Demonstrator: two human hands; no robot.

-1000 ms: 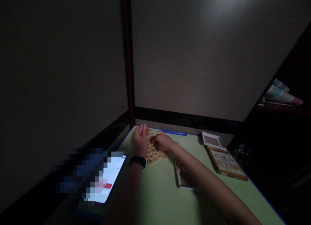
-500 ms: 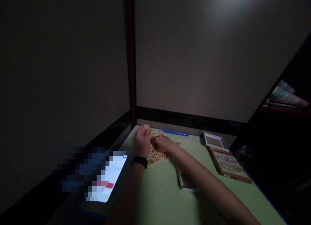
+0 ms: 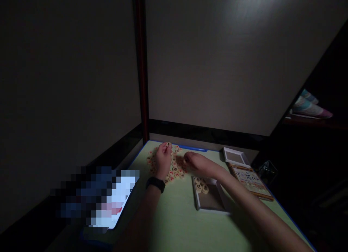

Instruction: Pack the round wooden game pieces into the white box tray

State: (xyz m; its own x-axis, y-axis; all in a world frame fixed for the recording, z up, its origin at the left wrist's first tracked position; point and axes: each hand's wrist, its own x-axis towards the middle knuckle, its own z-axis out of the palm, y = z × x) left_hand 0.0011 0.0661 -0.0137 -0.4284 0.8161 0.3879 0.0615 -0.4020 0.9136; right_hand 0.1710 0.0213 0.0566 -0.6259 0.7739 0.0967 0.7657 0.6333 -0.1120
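Held between the thumb and fingers of my left hand (image 3: 163,158), at the back of the table, is a round Chinese chess piece (image 3: 169,144). Pale Chinese chess pieces (image 3: 174,170) with red and dark characters lie spread on the table around and beneath this hand. My right hand (image 3: 199,164) hovers at the right side of the spread, its fingers closed together; whatever they hold is hidden. Below its wrist sits a shallow white-edged box (image 3: 213,201), with several chess pieces (image 3: 201,186) gathered in its far left corner.
On the right, a white open box lid (image 3: 236,156) lies behind a flat printed box (image 3: 250,181). A lit phone (image 3: 119,205) is at the table's left edge. Walls close off the left and back. The green tabletop (image 3: 176,223) has a blue rim.
My right hand has moved right, off the middle of the spread toward the box, uncovering the pieces in it. My left hand still holds its chess piece, now turned. The view has shifted slightly.
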